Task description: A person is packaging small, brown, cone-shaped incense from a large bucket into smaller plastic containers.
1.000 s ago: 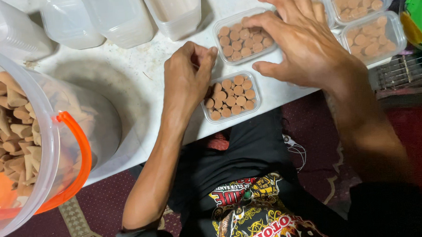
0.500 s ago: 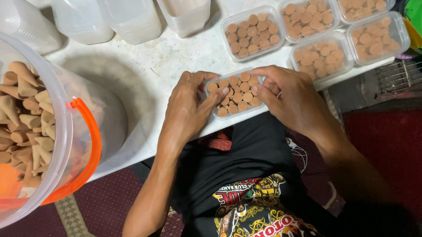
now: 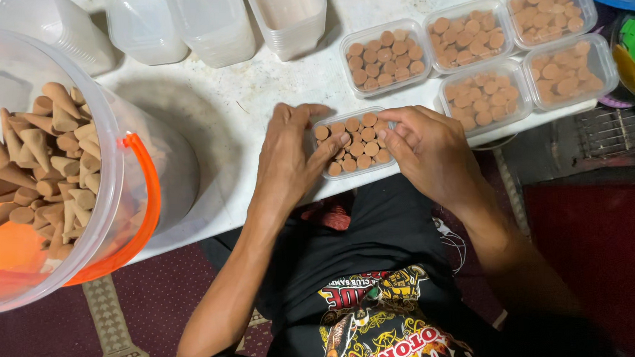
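Observation:
A small clear plastic tray (image 3: 354, 174) packed with brown cones standing point down sits near the front edge of the white table (image 3: 222, 118). My left hand (image 3: 288, 155) rests at its left side, fingers reaching over the cones. My right hand (image 3: 427, 149) lies against its right side, fingertips touching the cones inside. Both hands press on the cones in this tray.
Several filled trays (image 3: 387, 57) of cones stand at the back right. A large clear bucket (image 3: 111, 202) with an orange handle holds loose cones at the left. Stacks of empty clear tubs (image 3: 214, 26) line the far edge. Coloured lids (image 3: 633, 43) lie at the right.
My right hand came back from the far trays to the near tray. My left hand slid onto the tray's left side. The view shifted slightly.

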